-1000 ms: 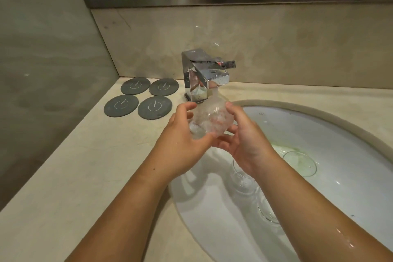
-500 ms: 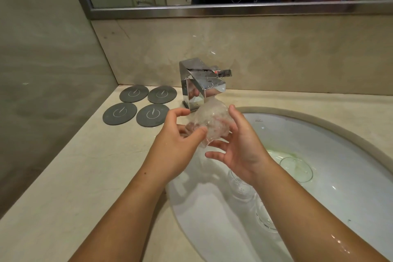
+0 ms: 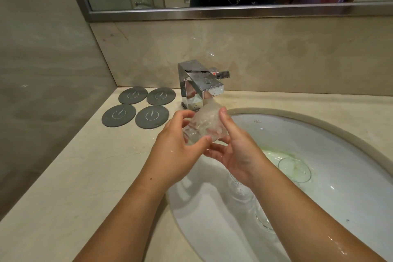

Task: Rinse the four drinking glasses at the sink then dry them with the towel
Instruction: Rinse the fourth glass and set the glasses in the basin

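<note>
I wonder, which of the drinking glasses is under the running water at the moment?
The glass held between the left hand and right hand, right below the tap; the other glasses lie down in the sink.

Left hand (image 3: pixel 176 151) and right hand (image 3: pixel 236 151) hold glass (image 3: pixel 204 125) under tap (image 3: pixel 202 87)
</note>
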Tool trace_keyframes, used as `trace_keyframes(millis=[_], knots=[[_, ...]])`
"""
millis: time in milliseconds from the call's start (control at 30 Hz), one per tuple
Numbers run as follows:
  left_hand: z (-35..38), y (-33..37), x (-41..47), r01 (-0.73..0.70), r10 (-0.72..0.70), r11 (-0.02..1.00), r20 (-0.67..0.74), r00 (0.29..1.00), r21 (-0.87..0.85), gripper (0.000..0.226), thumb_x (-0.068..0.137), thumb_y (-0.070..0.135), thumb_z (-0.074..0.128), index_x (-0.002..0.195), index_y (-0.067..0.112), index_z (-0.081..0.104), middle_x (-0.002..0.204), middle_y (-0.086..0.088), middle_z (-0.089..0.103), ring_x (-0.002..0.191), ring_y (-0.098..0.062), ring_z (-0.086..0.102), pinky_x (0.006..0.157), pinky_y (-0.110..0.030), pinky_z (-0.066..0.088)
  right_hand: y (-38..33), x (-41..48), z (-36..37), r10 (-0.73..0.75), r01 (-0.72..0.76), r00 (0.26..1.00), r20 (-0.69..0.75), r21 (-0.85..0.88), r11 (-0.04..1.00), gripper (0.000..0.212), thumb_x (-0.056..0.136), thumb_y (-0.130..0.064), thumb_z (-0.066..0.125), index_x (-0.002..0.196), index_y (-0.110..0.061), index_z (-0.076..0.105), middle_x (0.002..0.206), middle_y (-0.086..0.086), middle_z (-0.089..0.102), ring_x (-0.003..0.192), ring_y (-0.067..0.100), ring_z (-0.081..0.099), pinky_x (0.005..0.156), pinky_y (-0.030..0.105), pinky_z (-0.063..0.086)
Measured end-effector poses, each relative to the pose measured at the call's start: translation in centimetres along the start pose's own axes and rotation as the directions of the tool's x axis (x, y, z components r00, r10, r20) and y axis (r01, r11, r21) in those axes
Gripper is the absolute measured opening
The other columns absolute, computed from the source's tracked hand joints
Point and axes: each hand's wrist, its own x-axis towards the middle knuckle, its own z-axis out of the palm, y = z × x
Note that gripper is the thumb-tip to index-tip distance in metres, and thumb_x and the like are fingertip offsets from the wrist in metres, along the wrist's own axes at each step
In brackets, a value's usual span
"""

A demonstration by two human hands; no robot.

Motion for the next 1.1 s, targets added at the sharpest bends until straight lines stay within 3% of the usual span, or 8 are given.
trace_keyframes(millis=[100, 267, 367, 500, 633, 800, 933, 1100], knots=[[-0.1, 0.1, 0.1, 0.080, -0.080, 0.992, 0.008, 0.997, -0.099, 0.040, 0.091, 0.050, 0.072, 0.126, 0.042, 0.054, 0.104, 0.018, 0.071, 0.088, -0.004, 0.072, 0.085, -0.035, 0.058, -0.1, 0.1, -0.2, 0.055, -0.055, 0.998, 0.006, -0.007, 0.998, 0.071, 0.086, -0.078, 0.057, 0.114, -0.017, 0.080, 0.104, 0.011, 0.072, 0.089, 0.026, 0.066, 0.071, 0.040, 0.058], [0.2, -0.5, 0.5, 0.151, -0.147, 0.965, 0.034, 0.989, -0.213, 0.040, 0.085, 0.065, 0.063, 0.120, 0.044, 0.059, 0.096, 0.009, 0.078, 0.089, -0.008, 0.075, 0.093, -0.046, 0.058, 0.0, -0.1, -0.3, 0.076, -0.072, 0.993, 0.093, -0.050, 0.996, 0.057, 0.093, -0.070, 0.058, 0.109, -0.021, 0.082, 0.098, 0.004, 0.077, 0.083, 0.020, 0.070, 0.078, 0.041, 0.055], [0.3, -0.7, 0.4, 0.123, -0.118, 0.982, 0.047, 0.992, -0.144, 0.034, 0.095, 0.056, 0.063, 0.125, 0.041, 0.057, 0.101, 0.013, 0.076, 0.093, -0.002, 0.071, 0.091, -0.039, 0.056, 0.2, 0.2, -0.4, 0.023, -0.019, 0.997, 0.072, -0.053, 0.998, 0.048, 0.096, -0.061, 0.061, 0.104, -0.020, 0.083, 0.100, 0.005, 0.077, 0.081, 0.020, 0.070, 0.083, 0.041, 0.054], [0.5, -0.4, 0.1, -0.032, 0.032, 0.999, -0.001, 0.999, 0.043, 0.061, 0.092, 0.051, 0.071, 0.146, 0.034, 0.048, 0.142, 0.013, 0.057, 0.129, -0.004, 0.055, 0.101, -0.022, 0.043, 0.5, 0.4, -0.4, -0.021, 0.022, 1.000, 0.018, -0.052, 0.998, 0.053, 0.093, -0.054, 0.070, 0.126, -0.013, 0.073, 0.116, 0.010, 0.077, 0.085, 0.024, 0.070, 0.092, 0.047, 0.059], [1.0, -0.4, 0.1, -0.102, 0.105, 0.988, -0.023, 0.994, 0.120, 0.060, 0.092, 0.044, 0.074, 0.144, 0.029, 0.048, 0.132, 0.016, 0.058, 0.122, -0.001, 0.053, 0.087, 0.000, 0.034, 0.5, 0.2, -0.1, -0.013, 0.014, 1.000, 0.005, -0.030, 0.999, 0.060, 0.086, -0.059, 0.071, 0.125, -0.013, 0.074, 0.120, 0.010, 0.077, 0.088, 0.026, 0.070, 0.088, 0.045, 0.060], [0.7, 0.0, 0.4, 0.030, -0.030, 0.999, -0.023, 0.999, -0.020, 0.036, 0.101, 0.050, 0.058, 0.134, 0.035, 0.054, 0.111, 0.023, 0.067, 0.098, 0.000, 0.066, 0.075, -0.005, 0.042, 0.1, 0.5, -0.4, 0.047, -0.047, 0.999, -0.006, 0.017, 0.999, 0.068, 0.091, -0.074, 0.055, 0.113, -0.014, 0.078, 0.100, 0.011, 0.066, 0.079, 0.025, 0.061, 0.062, 0.036, 0.056], [0.9, -0.2, 0.4, 0.080, -0.076, 0.983, 0.032, 0.997, -0.164, 0.021, 0.104, 0.049, 0.053, 0.123, 0.044, 0.060, 0.107, 0.013, 0.078, 0.101, -0.003, 0.072, 0.091, -0.028, 0.053, 0.3, 0.4, -0.2, 0.077, -0.076, 0.995, 0.061, -0.018, 0.997, 0.066, 0.096, -0.071, 0.050, 0.120, -0.017, 0.078, 0.110, 0.011, 0.077, 0.091, 0.025, 0.072, 0.079, 0.043, 0.059], [1.0, -0.1, 0.2, 0.020, -0.020, 1.000, 0.053, 0.998, -0.005, 0.037, 0.107, 0.047, 0.048, 0.141, 0.036, 0.055, 0.127, 0.016, 0.070, 0.119, -0.008, 0.064, 0.096, -0.025, 0.050, 0.4, 0.4, -0.1, 0.022, -0.022, 0.999, 0.045, -0.002, 1.000, 0.059, 0.100, -0.062, 0.053, 0.123, -0.013, 0.077, 0.125, 0.019, 0.075, 0.104, 0.033, 0.074, 0.104, 0.052, 0.056]])
